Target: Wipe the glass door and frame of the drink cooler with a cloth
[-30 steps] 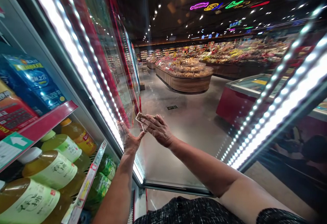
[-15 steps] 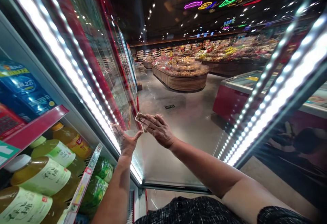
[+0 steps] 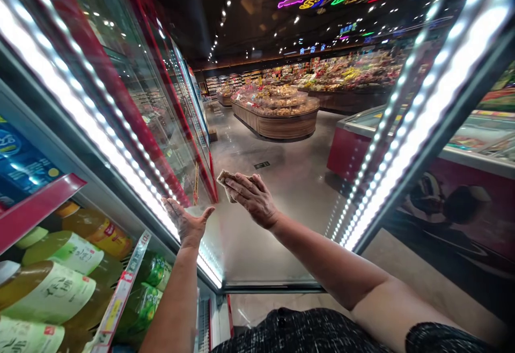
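My right hand (image 3: 257, 201) presses a folded, brownish-grey cloth (image 3: 223, 179) flat against the clear glass door (image 3: 269, 251). Its fingers lie over the cloth, whose edge sticks out past the fingertips on the left. My left hand (image 3: 188, 226) is open, thumb spread to the right, fingers at the bright light strip (image 3: 132, 168) along the left edge of the glass. Whether those fingers touch the frame or only overlap it in view, I cannot tell. A gap separates the two hands.
Shelves of bottled drinks (image 3: 56, 288) stand close on my left, with a price rail (image 3: 120, 294) along the edge. Another light strip (image 3: 386, 181) slants down at right. Beyond the glass are a chest freezer (image 3: 354, 141) and a wooden display island (image 3: 281, 122).
The right hand and cloth have shifted slightly right, widening the gap to the left hand. My view has turned a little, so the shelves and left hand sit farther left.
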`<state>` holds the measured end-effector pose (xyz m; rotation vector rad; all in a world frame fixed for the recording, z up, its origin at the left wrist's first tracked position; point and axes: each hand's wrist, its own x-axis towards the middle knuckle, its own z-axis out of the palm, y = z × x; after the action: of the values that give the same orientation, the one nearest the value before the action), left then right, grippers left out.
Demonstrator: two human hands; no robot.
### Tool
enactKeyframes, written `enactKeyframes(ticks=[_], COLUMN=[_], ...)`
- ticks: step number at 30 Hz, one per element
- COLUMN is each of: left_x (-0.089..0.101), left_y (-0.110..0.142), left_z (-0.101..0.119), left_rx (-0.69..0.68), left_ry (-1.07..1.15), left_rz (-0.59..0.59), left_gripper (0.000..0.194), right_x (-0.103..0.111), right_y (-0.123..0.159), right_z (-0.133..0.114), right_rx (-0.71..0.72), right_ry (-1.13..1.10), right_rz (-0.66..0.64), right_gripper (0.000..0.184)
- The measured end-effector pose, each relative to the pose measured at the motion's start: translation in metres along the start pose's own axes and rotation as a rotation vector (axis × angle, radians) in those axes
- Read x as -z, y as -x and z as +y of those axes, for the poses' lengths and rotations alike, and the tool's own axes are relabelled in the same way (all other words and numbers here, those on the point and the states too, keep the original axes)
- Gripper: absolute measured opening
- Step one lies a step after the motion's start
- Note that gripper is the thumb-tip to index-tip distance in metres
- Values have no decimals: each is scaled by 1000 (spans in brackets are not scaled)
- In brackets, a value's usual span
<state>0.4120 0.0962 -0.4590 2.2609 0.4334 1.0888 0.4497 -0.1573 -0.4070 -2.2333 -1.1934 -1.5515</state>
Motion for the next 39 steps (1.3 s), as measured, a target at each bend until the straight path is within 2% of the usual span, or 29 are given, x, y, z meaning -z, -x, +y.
enactKeyframes(ticks=[7,12,15,20,25,29,32,34,36,39], left_x=[-1,-2,-1,0,-1,-3,-3,-2,-1,1], left_y=[1,1,1,2,2,1,0,0,0,0], left_z=[2,3,4,5,4,-1,-1,1,3,5], left_rx=[-34,-27,15,53,16,-30,-21,-3,16,27], left_ry=[-55,-28,-15,-12,-46,-84,-77,-69,-55,-51], left_rz=[23,22,-15,-38,-32,8,-4,-27,-35,-36], left_gripper=[139,139,135,133,142,151,152,151,148,146], right_x=[3,8,9,7,20,25,21,21,23,27], right_y=[17,14,15,32,28,28,40,44,44,39], right_z=[4,15,20,22,34,38,37,39,44,53], right_rx=[-10,-19,-36,-14,-63,-55,-29,-18,-31,-77], right_ry=[-22,-44,-42,-64,-50,-22,-54,-86,-108,-81], right_rz=[0,-58,-33,-18,-30,43,79,39,4,58], right_gripper=[44,45,46,48,51,48,48,49,51,56])
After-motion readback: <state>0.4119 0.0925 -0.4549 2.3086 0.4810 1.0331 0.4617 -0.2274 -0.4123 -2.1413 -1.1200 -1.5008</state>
